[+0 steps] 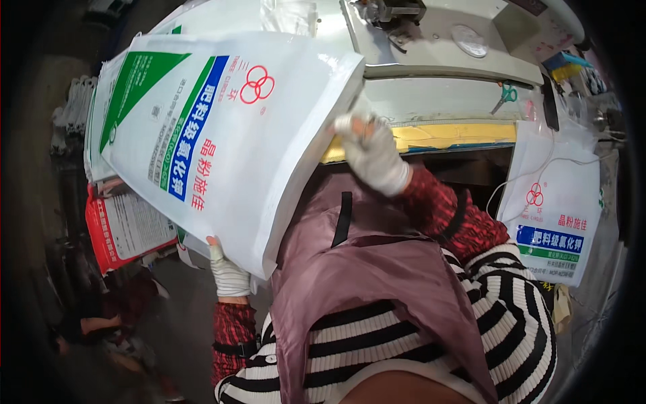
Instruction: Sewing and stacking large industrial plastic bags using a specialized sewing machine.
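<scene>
A large white printed sack (269, 155) with green, blue and red markings lies tilted across the left and middle of the view. My left hand (229, 271), in a white glove with bare fingertips, grips the sack's lower edge, thumb on top and the other fingers hidden beneath. Beside the sack's right edge is my right hand (377, 155), gloved the same way, its fingers curled closed. Whether those fingers pinch the edge or something small cannot be made out.
A sewing machine (397, 13) stands on the pale worktable (437, 101), whose front edge has a yellow strip (431, 138). Teal-handled scissors (506, 94) lie at its right. Another white sack (552, 222) hangs at right; a red-and-white sack (128, 222) is at left.
</scene>
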Tool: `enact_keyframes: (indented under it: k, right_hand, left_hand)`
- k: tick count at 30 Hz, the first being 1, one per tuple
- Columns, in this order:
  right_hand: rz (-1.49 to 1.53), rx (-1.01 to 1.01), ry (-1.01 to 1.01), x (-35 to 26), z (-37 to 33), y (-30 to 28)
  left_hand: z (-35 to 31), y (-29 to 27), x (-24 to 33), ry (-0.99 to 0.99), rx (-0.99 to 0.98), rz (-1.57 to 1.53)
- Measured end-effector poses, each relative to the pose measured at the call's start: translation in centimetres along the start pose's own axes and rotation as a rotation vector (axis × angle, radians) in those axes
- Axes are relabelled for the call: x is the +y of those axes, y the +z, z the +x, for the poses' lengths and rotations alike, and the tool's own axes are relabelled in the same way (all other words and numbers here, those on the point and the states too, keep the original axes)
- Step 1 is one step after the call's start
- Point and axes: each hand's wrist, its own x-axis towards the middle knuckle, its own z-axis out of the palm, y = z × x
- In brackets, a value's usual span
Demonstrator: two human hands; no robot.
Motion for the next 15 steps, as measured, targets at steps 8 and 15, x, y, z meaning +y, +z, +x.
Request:
enact_keyframes:
  k: [8,15]
  right_hand:
    - [-0.324,-0.825,-0.183,-6.4,4.5,8.3]
    - [0.062,-0.439,0.004,0.5,4.5,11.6]
  left_hand:
    - [-1.9,0.2,-4.0,-0.166,-0.153,0.035]
    - [-1.4,5.0,-4.4,-0.172,-0.2,0.033]
